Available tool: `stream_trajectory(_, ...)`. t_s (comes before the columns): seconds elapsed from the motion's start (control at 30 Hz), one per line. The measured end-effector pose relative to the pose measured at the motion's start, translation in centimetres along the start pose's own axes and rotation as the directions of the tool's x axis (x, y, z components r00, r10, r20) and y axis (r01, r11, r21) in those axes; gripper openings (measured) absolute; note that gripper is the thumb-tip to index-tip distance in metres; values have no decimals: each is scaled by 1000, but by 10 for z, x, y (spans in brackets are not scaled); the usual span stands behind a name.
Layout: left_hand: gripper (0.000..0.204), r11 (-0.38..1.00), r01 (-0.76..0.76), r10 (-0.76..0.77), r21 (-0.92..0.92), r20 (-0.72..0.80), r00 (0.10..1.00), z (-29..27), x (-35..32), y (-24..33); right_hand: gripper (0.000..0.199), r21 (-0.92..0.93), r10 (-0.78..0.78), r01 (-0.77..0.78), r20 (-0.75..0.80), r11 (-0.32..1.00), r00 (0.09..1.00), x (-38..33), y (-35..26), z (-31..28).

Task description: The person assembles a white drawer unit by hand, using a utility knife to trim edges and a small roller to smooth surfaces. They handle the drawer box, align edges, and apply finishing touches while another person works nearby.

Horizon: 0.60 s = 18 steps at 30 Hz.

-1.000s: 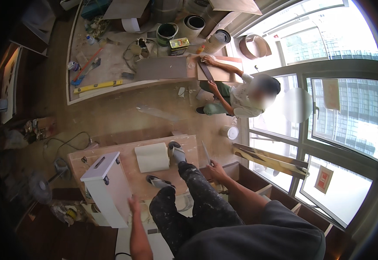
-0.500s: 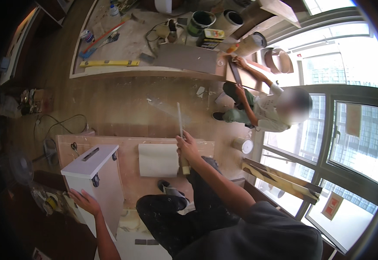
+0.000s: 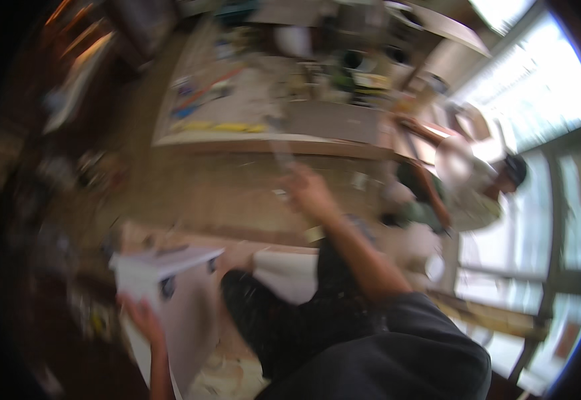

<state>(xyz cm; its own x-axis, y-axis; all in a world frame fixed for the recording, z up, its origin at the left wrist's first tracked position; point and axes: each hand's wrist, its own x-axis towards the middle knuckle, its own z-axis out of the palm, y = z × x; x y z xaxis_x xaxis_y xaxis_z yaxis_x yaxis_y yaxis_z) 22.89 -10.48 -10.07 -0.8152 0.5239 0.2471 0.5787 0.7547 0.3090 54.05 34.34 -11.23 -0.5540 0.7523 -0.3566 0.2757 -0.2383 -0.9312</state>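
Heavy motion blur throughout; glaring daylight from the windows (image 3: pixel 544 100) at right, dark curved fisheye edges.

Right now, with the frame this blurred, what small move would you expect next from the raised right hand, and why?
Probably steadying first. The right hand is lifted over the floor with a thin pale strip at its fingers; the blur hides the grip. The left hand rests against the white box. I would judge a brief pause, so the strip stops swinging, to be the sensible next move.

No package, label, sign or screen discernible through the heavy motion blur
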Motion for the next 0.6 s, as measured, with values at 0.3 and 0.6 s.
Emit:
stream_trajectory(0.3,72,980,-64,65,191,1,998,-15,3,39,39,77,-87,121,-353,990,932,43,78,-77)
stream_trajectory(0.6,79,983,-113,120,-146,36,992,-12,30,38,27,478,222,-18,-374,878,900,70,89,-98)
